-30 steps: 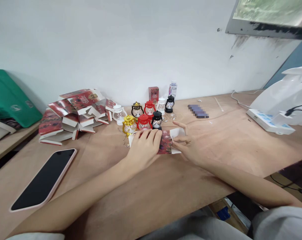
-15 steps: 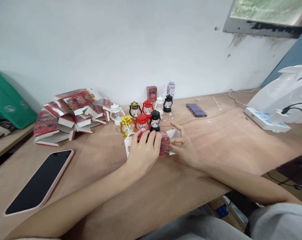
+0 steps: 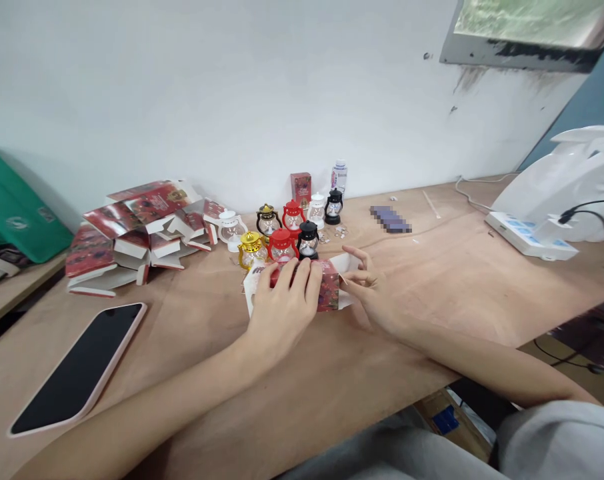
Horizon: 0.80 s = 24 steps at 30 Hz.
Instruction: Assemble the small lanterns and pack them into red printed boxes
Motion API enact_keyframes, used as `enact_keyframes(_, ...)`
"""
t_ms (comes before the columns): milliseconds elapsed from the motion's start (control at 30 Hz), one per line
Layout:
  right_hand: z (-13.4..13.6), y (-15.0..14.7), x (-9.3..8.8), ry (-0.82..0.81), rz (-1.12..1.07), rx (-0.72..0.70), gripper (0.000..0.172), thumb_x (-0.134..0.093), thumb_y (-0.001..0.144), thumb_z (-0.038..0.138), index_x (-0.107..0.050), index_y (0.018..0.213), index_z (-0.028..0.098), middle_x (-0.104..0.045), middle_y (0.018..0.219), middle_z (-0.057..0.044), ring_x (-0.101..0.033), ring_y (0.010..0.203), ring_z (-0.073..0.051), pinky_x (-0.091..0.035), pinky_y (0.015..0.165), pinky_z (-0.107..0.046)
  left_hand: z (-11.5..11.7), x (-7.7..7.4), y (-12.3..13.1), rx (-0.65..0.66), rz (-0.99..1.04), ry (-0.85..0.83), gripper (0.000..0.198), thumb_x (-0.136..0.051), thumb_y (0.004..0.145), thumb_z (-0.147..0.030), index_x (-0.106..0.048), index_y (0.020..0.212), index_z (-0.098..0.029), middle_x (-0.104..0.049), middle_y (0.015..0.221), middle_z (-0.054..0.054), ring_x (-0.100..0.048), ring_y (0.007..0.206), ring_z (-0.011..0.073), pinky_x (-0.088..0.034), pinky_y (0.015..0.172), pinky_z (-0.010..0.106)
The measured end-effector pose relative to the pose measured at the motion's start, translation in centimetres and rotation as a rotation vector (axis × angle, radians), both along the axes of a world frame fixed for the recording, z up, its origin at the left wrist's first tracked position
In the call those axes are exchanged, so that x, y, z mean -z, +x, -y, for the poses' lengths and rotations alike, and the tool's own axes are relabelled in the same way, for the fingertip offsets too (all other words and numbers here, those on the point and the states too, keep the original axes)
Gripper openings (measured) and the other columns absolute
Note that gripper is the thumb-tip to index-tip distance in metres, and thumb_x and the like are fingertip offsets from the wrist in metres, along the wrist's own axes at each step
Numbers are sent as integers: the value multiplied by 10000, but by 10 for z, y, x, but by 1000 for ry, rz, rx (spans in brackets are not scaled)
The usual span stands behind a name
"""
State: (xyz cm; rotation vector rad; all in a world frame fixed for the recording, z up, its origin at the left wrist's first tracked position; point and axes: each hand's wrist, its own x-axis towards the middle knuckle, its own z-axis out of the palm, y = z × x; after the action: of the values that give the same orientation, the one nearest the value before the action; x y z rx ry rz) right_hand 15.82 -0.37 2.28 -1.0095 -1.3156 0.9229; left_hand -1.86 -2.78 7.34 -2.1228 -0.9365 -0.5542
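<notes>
Steadying a red cardboard box between small multicolored lanterns and the front edge of the brown bench, the left hand wraps its grip over the top; the right hand, half-curled, seemingly folds a white end flap, fingertip hold unclear. Further folding calls for firm bracing.

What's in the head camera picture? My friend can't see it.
A left hand holds a red printed cardboard box over a brown table, the right hand at its white flap. Beyond stand small red, white, black and gold lanterns; leftward, heaped red-and-white cardboard boxes and a pink-cased phone.
</notes>
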Motion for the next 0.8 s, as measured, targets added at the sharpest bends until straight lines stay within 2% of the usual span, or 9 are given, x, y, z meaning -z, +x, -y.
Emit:
enact_keyframes(200,-4,-1,-11,-165,-252,-13,144,-770,585,326,-696,537,212,-368,1439,2,-360,1320,-295,-480,918,-371,5,-7,0,-114,-27,-142,357,-452,827,-104,-564,1163,-60,-659,1150,147,-620,1009,274,-485,790,395)
enact_keyframes(367,-10,8,-20,-307,-336,-60,172,-798,551,321,-700,593,186,-418,1395,-29,-502,1176,-269,-523,832,-340,5,-17,-2,-221,-49,-248,382,-496,799,-114,-539,1177,-72,-655,1116,149,-617,966,295,-482,734,413)
enact_keyframes(500,-10,11,-26,-291,-361,-96,161,-795,564,293,-693,601,173,-515,1287,-66,-556,1099,-245,-532,826,-344,7,-19,1,-223,-47,-229,368,-501,799,-120,-539,1163,-75,-654,1079,141,-610,932,296,-473,711,419)
enact_keyframes(667,-9,15,-35,-233,-351,-40,146,-789,580,265,-683,583,165,-480,1336,-57,-560,1123,-244,-529,878,-357,12,-23,-1,-315,-42,-192,312,-517,785,-137,-561,1091,-99,-644,957,136,-600,847,302,-451,650,405)
enact_keyframes(800,-18,31,-43,-168,-393,49,156,-790,556,247,-663,557,155,-529,1288,-60,-631,941,-199,-562,807,-358,12,-31,-9,-394,-48,-210,290,-547,762,-164,-569,1046,-108,-630,949,154,-592,864,320,-444,669,406)
